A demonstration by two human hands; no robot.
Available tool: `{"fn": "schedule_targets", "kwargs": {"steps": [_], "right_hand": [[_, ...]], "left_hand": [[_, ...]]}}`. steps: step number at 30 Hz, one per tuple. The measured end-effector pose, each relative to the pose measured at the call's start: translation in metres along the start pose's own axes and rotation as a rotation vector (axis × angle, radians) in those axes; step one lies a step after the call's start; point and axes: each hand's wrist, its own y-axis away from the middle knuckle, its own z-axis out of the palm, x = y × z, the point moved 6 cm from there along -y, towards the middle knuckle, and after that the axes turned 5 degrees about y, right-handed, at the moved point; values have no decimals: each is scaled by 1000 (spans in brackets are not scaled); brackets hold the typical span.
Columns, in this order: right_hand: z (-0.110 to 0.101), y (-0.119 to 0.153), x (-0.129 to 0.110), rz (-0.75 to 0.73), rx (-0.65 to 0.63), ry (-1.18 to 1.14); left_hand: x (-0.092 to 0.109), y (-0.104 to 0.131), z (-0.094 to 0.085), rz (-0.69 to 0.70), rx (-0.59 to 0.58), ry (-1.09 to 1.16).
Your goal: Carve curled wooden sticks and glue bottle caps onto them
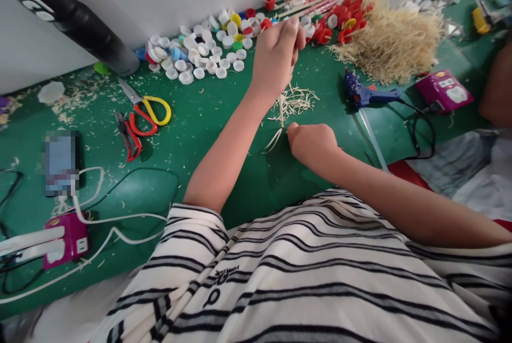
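My left hand [277,55] is closed in a fist above the middle of the green table. A thin pale wooden stick [282,112] runs down from beneath it towards my right hand [314,143]. Curled fingers hide the stick's upper part. My right hand is also closed, low at the stick's lower end. A small dark tip shows at its thumb, but the rest of what it grips is hidden. Pale curled strips [274,141] hang beside that thumb. Just behind, a small heap of wood shavings [300,102] lies on the table.
Many bottle caps [196,55] lie along the wall, with a big shavings pile [396,39] to their right. A blue glue gun [370,95] and purple power adapter [444,92] are at right. Scissors [152,113], cutter [128,137], phone [60,161] and black bottle [80,20] are left.
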Motion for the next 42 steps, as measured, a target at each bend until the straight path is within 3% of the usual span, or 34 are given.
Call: {"fn": "schedule_targets", "kwargs": {"steps": [8,14,17,42], "right_hand": [[-10,1,9,-20,1,-6],[-54,-1,19,-11,274,-31],[-64,-3,19,-10,330,-44],[-50,-7,19,-4,279,-110]], "left_hand": [[-1,2,2,22,-29,23],[-2,5,0,-26,-20,4],[0,6,2,-12,-42,-39],[-2,2,5,-26,-32,-80]]}}
